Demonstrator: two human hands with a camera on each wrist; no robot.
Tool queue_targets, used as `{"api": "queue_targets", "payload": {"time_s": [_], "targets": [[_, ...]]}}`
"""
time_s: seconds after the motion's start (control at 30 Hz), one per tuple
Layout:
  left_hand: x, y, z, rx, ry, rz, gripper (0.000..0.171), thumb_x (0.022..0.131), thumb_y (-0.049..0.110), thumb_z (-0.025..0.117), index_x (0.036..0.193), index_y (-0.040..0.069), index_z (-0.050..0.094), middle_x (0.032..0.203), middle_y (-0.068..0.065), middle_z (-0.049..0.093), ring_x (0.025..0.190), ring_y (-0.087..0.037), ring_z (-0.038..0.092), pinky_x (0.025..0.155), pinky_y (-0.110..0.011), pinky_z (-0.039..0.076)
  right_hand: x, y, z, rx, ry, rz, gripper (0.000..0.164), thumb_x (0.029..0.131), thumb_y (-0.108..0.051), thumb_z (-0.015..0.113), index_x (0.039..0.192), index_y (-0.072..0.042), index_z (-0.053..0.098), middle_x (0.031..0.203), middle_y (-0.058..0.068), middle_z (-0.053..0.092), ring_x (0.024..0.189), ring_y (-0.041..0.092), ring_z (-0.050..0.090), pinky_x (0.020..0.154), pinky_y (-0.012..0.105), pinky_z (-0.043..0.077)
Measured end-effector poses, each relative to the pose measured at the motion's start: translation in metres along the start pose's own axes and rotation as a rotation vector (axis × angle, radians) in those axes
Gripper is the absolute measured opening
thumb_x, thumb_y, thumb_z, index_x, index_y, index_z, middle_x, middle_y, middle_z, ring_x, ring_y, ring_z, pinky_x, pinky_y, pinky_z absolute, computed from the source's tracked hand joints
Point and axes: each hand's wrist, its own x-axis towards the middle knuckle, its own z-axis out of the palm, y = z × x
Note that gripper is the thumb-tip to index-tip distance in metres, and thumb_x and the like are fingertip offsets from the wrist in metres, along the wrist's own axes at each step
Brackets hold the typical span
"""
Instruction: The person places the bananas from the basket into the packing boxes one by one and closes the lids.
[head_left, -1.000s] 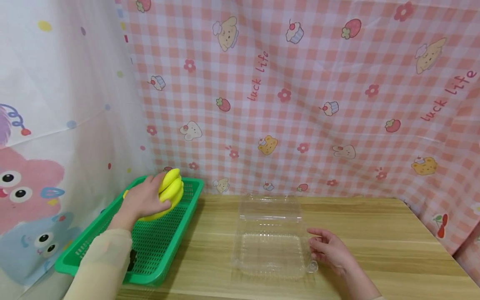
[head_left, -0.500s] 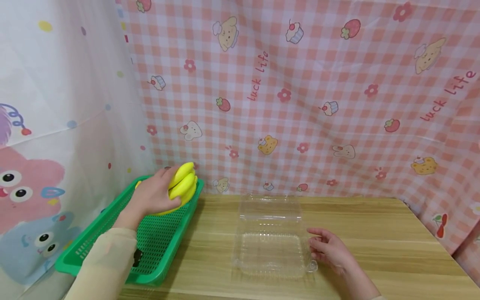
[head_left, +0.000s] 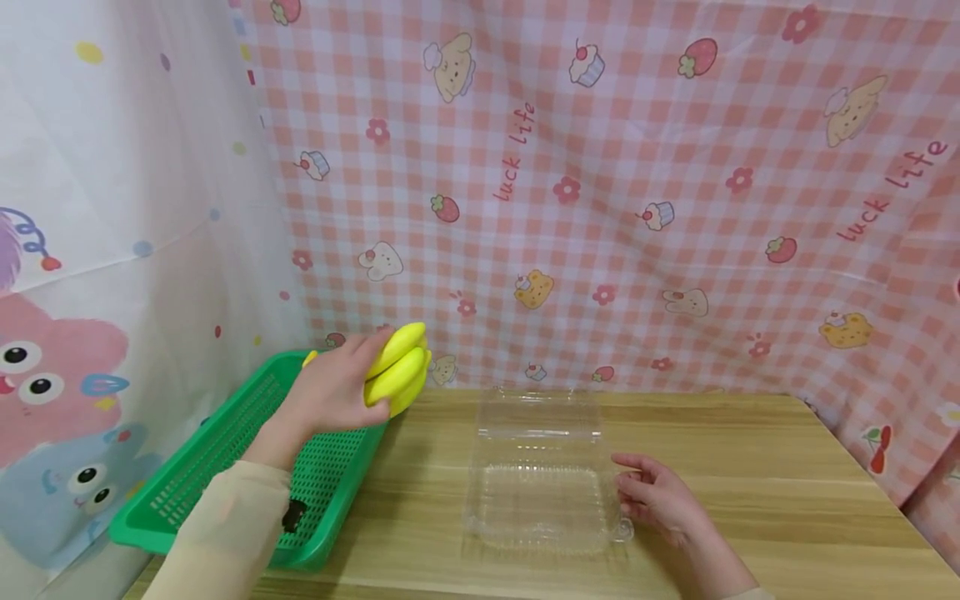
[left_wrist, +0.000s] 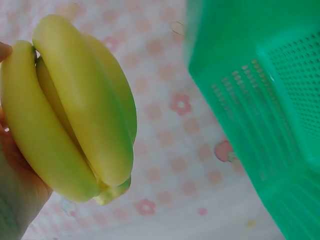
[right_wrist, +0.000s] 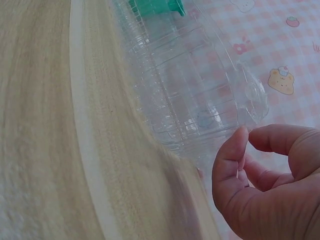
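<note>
In the head view my left hand (head_left: 330,396) grips a bunch of yellow bananas (head_left: 399,377) above the far right rim of a green basket (head_left: 345,500). The left wrist view shows the bunch (left_wrist: 85,110) close up, its greenish ends joined at a short stem, the basket wall (left_wrist: 240,135) off to one side. A clear plastic clamshell box (head_left: 542,508) lies on the table with its lid folded back. At its right edge, my right hand (head_left: 663,504) pinches the rim between thumb and index finger, as the right wrist view also shows.
Inside the basket, near its front end, lies a small black object (head_left: 294,515). Wood-grain table (head_left: 750,467) extends right of the box. A pink checked cloth (head_left: 637,167) hangs behind, and a white printed cloth (head_left: 150,208) hangs at the left.
My left hand has carried the bananas to the right, from over the basket's inside to its right rim. The right hand and the clear box have stayed in place.
</note>
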Motion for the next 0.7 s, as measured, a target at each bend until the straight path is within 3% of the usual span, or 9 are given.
{"api": "queue_targets", "payload": {"time_s": [0.23, 0.37, 0.7], "targets": [[0.007, 0.024, -0.002, -0.026, 0.068, 0.148, 0.081, 0.068, 0.034, 0.066, 0.142, 0.008, 0.044, 0.091, -0.004, 0.052, 0.062, -0.013, 0.045, 0.052, -0.028, 0.041, 0.001, 0.000, 0.000, 0.013, 0.004, -0.003, 0.046, 0.099, 0.002, 0.052, 0.139, 0.016, 0.034, 0.090, 0.003, 0.052, 0.074, 0.011, 0.055, 0.065, 0.023, 0.052], [0.010, 0.038, -0.001, -0.026, 0.094, 0.218, 0.082, 0.068, 0.034, 0.067, 0.141, 0.007, 0.044, 0.099, -0.006, 0.057, 0.062, -0.013, 0.046, 0.053, -0.027, 0.043, 0.001, 0.000, -0.001, 0.015, -0.006, -0.009, 0.047, 0.098, 0.002, 0.052, 0.139, 0.016, 0.033, 0.090, 0.004, 0.053, 0.074, 0.011, 0.055, 0.065, 0.022, 0.052], [0.019, 0.072, 0.010, -0.069, 0.107, 0.313, 0.084, 0.066, 0.032, 0.070, 0.141, 0.004, 0.046, 0.101, -0.006, 0.059, 0.066, -0.014, 0.048, 0.056, -0.027, 0.043, 0.000, 0.001, -0.002, 0.020, -0.009, -0.016, 0.048, 0.099, 0.002, 0.052, 0.140, 0.017, 0.032, 0.091, 0.004, 0.054, 0.073, 0.011, 0.056, 0.065, 0.022, 0.053]]}}
